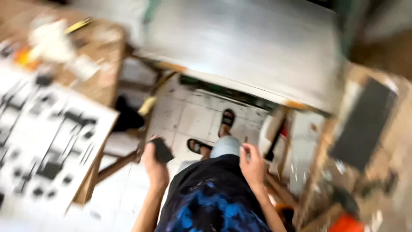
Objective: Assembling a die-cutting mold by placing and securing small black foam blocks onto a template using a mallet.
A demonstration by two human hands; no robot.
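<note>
Pretty blurry frame, so we're going off shapes here. We're looking straight down at our own lap and legs, sandals [213, 133] on a pale tiled floor [189, 114].

Our left hand [155, 165] has its fingers curled around a small dark block [162, 150], flat and roughly rectangular. It pokes up and out past the fingertips toward the right, so its long axis seems to run diagonally away from the palm, toward the knee [226, 146]. We can't tell what it's made of.

Our right hand [252, 165] sits just beside the knee, on the other side of it. The fingers look loosely bent and we see nothing held in them, though the blur makes the exact finger pose hard to call. So the block lies to the left of the right hand, with the knee between them, and the left hand is clearly the one that has it.

Around us: a big grey metal sheet [249, 47] ahead, a white board with black markings [43, 133] on the left, a dark panel [365, 124] on the right.
</note>
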